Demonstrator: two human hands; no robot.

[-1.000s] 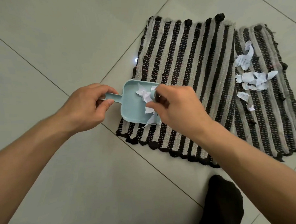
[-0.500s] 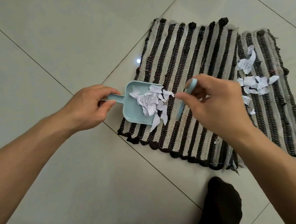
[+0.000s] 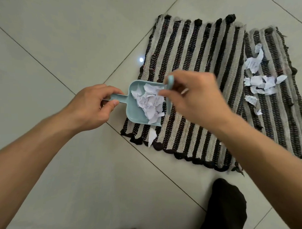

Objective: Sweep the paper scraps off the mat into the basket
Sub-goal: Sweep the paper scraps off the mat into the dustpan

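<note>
Holding the small light-blue plastic dustpan (image 3: 138,111) by its handle, my left hand (image 3: 93,107) pinches tight. My right hand (image 3: 192,99) pinches the blue brush (image 3: 170,89). White paper scraps (image 3: 260,83) wait far right on the striped woven mat (image 3: 196,64). Tipping could spill the pile. No basket shows.

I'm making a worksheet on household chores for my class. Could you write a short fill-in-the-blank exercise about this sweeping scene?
1. The left hand holds the light blue dustpan by its ____.
2. The mat has dark and light ____.
3. The scraps in the dustpan are made of ____.
4. The right hand holds a small light blue ____.

Missing words: handle; stripes; paper; brush
</note>
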